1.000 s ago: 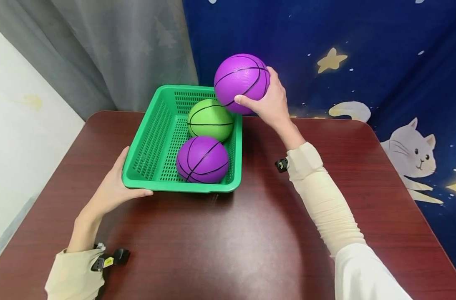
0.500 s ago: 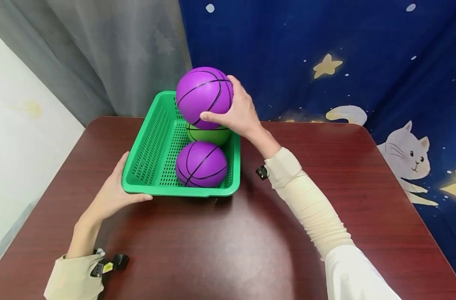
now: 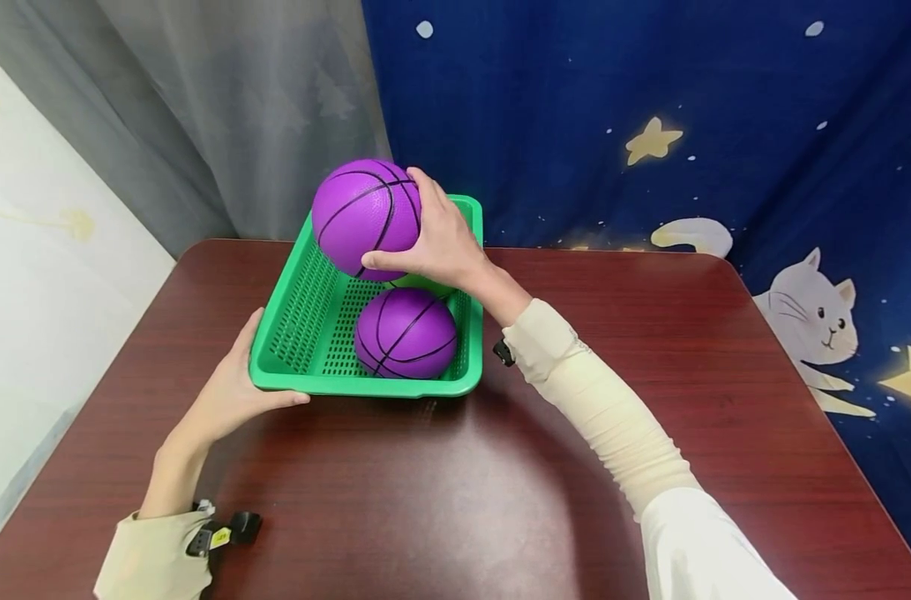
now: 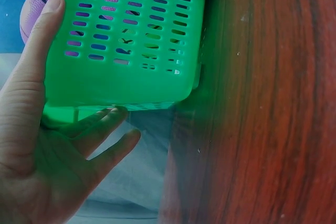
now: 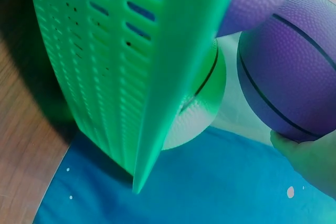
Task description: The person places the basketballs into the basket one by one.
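A green perforated plastic basket stands on the table, its near-left corner held by my left hand. In the left wrist view, that hand's thumb lies along the rim. My right hand grips a purple mini basketball with black seams over the basket's back left part. In the right wrist view, the held ball hangs apart from the basket. A second purple basketball rests at the basket's near right. Behind it sits a green basketball, mostly hidden by the held ball and right hand.
The dark red-brown wooden table runs under the basket. Behind it hang a grey curtain and a blue curtain with stars and a cat. A white wall is at the left.
My right hand has carried the purple basketball leftward and somewhat lower, from the basket's back right corner to above its back left. My left hand stays on the basket, which has hardly moved.
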`<state>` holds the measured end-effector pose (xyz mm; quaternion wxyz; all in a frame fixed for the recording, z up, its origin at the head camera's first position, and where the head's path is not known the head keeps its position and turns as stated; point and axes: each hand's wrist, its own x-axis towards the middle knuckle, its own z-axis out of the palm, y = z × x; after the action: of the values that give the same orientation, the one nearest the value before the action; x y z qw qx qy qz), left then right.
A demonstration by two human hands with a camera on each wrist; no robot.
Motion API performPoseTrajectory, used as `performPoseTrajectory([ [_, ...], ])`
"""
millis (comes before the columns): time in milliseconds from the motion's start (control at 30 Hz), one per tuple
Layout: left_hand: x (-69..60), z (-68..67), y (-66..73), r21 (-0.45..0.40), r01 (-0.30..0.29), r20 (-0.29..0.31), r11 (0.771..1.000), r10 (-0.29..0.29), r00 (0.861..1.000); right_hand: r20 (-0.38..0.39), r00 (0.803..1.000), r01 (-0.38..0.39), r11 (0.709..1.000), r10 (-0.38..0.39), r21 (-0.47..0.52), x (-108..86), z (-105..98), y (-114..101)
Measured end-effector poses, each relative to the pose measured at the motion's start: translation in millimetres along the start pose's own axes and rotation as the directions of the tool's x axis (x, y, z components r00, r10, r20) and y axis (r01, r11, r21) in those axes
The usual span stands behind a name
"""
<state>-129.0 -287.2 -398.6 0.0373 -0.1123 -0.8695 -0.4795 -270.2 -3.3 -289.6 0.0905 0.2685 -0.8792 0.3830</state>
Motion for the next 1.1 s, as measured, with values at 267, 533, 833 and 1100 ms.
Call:
performPoseTrajectory([
  [267,-1.1,-2.0,29.2,-0.005,0.002,-0.003,1.000,-0.002,1.000,0.093,0.995,0.035,0.996,-0.028,-0.079,10.6,6.9,-10.0],
  [533,3.5,-1.6,-4.2,-0.015,-0.026,0.006,1.000,0.026,1.000,0.183,0.982,0.081,0.987,-0.054,-0.142,16.8,18.2,-14.3],
  [833,-0.2,0.7,-5.4,-0.006,-0.045,0.003,0.999,0.045,0.999,0.292,0.950,0.171,0.966,-0.110,-0.193,20.6,27.6,-21.9],
  [1100,-1.4,1.5,-4.5,0.017,-0.058,0.000,0.998,0.058,0.998,0.353,0.929,0.214,0.942,-0.114,-0.258,23.1,34.1,-30.3],
])
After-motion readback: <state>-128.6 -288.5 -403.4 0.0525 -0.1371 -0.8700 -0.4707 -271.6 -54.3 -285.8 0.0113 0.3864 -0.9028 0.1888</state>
